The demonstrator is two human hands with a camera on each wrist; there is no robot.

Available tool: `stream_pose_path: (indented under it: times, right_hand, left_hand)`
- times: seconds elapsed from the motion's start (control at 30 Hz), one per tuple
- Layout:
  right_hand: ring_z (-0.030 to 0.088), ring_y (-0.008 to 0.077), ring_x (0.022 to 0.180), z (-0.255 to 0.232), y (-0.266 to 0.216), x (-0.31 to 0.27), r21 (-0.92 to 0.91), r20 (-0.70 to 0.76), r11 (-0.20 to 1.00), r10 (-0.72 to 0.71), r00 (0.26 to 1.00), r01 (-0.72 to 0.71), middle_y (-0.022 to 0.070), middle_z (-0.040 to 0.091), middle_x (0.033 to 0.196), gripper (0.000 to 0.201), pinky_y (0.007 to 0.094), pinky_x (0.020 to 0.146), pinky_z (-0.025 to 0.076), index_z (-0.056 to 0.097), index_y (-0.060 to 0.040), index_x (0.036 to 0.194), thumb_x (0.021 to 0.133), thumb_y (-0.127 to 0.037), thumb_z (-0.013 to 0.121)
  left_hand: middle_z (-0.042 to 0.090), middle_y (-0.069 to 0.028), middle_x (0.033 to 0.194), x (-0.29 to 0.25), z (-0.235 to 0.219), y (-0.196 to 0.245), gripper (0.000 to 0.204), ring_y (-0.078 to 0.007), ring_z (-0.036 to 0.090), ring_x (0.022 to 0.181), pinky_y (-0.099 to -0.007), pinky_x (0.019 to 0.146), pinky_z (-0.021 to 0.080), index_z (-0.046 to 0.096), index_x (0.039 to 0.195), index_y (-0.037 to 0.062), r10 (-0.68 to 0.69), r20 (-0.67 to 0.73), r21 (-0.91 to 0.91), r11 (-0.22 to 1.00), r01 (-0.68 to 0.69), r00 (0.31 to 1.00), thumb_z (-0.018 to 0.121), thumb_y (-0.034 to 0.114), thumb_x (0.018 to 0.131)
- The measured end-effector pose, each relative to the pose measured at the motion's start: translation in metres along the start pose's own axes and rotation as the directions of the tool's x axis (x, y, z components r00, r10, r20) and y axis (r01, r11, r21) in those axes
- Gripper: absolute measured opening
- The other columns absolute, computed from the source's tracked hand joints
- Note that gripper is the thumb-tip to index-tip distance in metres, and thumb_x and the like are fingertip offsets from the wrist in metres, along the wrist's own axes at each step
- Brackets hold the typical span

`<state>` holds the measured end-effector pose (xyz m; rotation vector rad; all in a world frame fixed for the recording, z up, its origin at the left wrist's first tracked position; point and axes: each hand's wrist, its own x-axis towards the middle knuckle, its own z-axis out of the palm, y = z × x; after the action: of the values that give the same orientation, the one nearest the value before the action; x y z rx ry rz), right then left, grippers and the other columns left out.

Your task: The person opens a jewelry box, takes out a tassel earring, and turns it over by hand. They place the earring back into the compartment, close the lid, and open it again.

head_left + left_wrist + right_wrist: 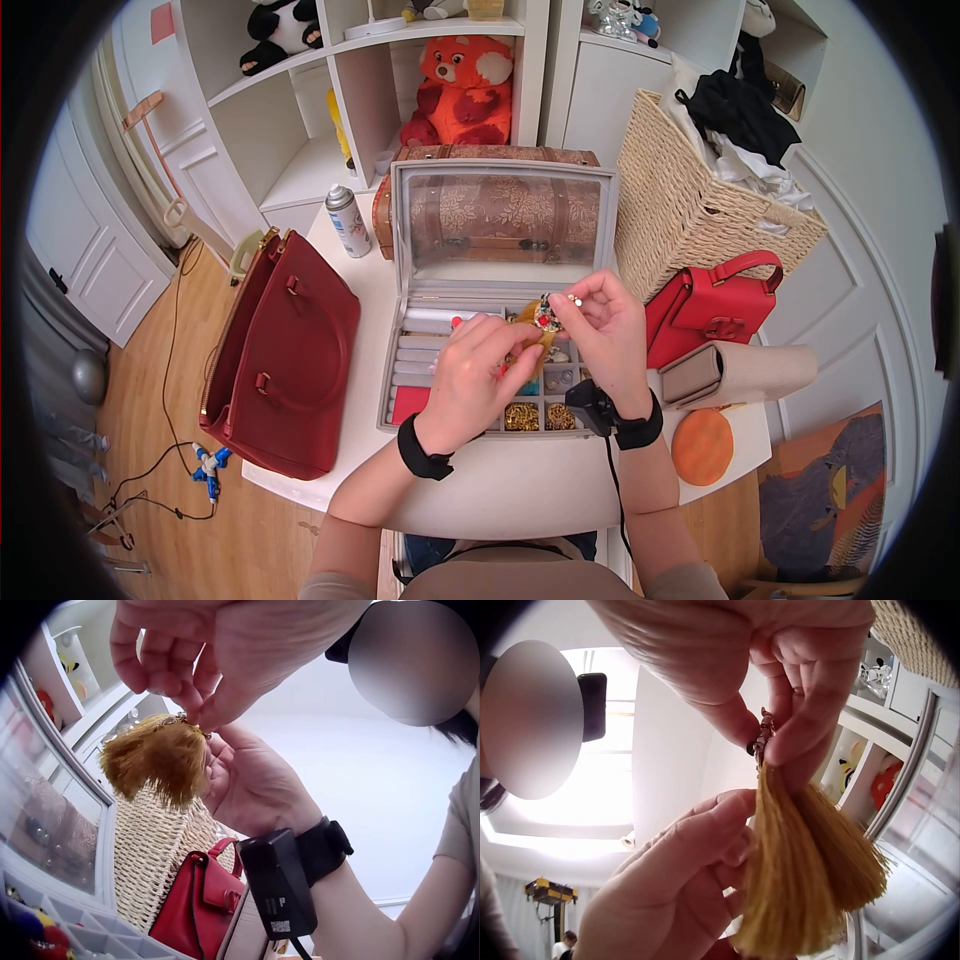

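A tassel earring [546,318] with a jewelled top and gold threads is held up over a grey jewellery box [386,405]. My right hand [607,325] pinches its jewelled top between thumb and fingers. From the other side, my left hand [470,365] has thumb and index finger at the earring where the threads begin. In the left wrist view the gold tassel [154,761] hangs below the fingertips. The right wrist view shows the threads [795,877] spread into two bundles. Below, the box's compartments hold gold chains [521,417] and other small jewellery; its clear lid [500,172] stands raised.
A dark red handbag [300,370] and a spray can [348,222] are on the left. Behind the lid lies a brown patterned chest [480,215]. To the right are a wicker basket [680,190], a red bag [705,315], a beige wallet [690,375] and an orange disc [703,447].
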<state>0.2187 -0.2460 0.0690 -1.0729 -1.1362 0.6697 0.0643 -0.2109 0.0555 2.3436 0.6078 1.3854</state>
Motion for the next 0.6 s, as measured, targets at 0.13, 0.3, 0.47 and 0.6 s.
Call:
stream_pose_path:
  times: [0.13, 0.3, 0.47, 0.6]
  right_hand:
    - [0.052, 0.0008, 0.059, -0.0018, -0.0011, 0.0004, -0.108, -0.020, 0.994, -0.033, 0.999, 0.031, -0.0010, 0.055, 0.065, 0.018, 0.0155, 0.050, 0.039, 0.050, -0.0008, 0.078, 0.083, -0.008, 0.066]
    - [0.052, 0.0012, 0.060, -0.0022, -0.0016, 0.0003, -0.046, -0.027, 0.999, -0.016, 1.000, 0.014, -0.0004, 0.056, 0.067, 0.019, 0.0152, 0.051, 0.041, 0.049, -0.0018, 0.077, 0.083, -0.008, 0.066]
    - [0.054, 0.0024, 0.060, -0.0023, -0.0045, 0.0002, 0.054, -0.026, 0.998, 0.032, 0.999, -0.030, 0.0010, 0.058, 0.069, 0.019, 0.0152, 0.051, 0.044, 0.048, -0.0022, 0.077, 0.083, -0.007, 0.066]
    - [0.055, 0.0030, 0.061, -0.0030, -0.0063, 0.0002, 0.088, -0.021, 0.995, 0.046, 0.999, -0.044, 0.0022, 0.058, 0.070, 0.019, 0.0157, 0.051, 0.046, 0.048, -0.0019, 0.078, 0.083, -0.007, 0.065]
  left_hand:
    - [0.060, -0.0082, 0.071, 0.0003, 0.0007, -0.0004, 0.018, -0.0222, 0.055, 0.065, -0.0302, 0.060, 0.044, 0.065, 0.089, 0.0012, -0.005, 0.012, -0.018, 1.000, 0.005, 1.000, 0.068, 0.002, 0.072]
    - [0.060, -0.0083, 0.072, 0.0002, 0.0028, 0.0004, 0.016, -0.0224, 0.055, 0.065, -0.0304, 0.060, 0.044, 0.065, 0.088, 0.0011, 0.012, 0.010, 0.001, 1.000, -0.012, 1.000, 0.068, 0.002, 0.072]
    - [0.060, -0.0082, 0.071, -0.0006, 0.0047, 0.0005, 0.015, -0.0225, 0.055, 0.065, -0.0307, 0.061, 0.044, 0.065, 0.086, 0.0008, 0.022, -0.016, 0.012, 1.000, -0.021, 1.000, 0.069, 0.003, 0.072]
    - [0.060, -0.0082, 0.070, -0.0008, 0.0046, -0.0025, 0.014, -0.0222, 0.055, 0.063, -0.0304, 0.059, 0.043, 0.065, 0.085, 0.0008, 0.059, 0.012, -0.016, 0.998, -0.059, 0.998, 0.069, 0.003, 0.071]
